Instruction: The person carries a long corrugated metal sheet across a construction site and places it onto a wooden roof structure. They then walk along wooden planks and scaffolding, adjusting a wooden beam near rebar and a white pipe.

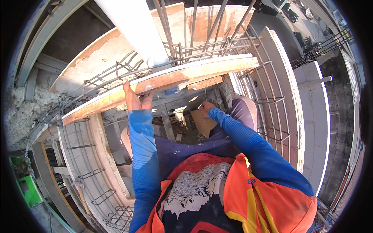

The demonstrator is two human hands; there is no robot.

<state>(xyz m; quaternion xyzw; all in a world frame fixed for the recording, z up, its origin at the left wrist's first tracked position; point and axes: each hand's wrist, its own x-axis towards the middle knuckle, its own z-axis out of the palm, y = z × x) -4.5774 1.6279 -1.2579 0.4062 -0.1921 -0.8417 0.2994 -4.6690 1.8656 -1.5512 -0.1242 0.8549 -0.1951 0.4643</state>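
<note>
A long wooden board [163, 80] with a pale upper edge lies across in front of me. My left hand [136, 98] grips its near face left of the middle, one finger reaching up to the top edge and the others partly hidden. Below the board's right half, my right hand [207, 109] is closed near my knee. A thin wire [205, 93] seems to run up from its fingers, though it is too fine to make out well. Steel rebar [128, 73] runs just behind the board.
A thick white column [130, 27] rises beyond the board, beside upright bars [194, 27]. Rebar cages run inside curved panels to the right [285, 97] and left [79, 155]. Between my legs a gap shows wooden struts [168, 122] and a brown panel [203, 123] lower down.
</note>
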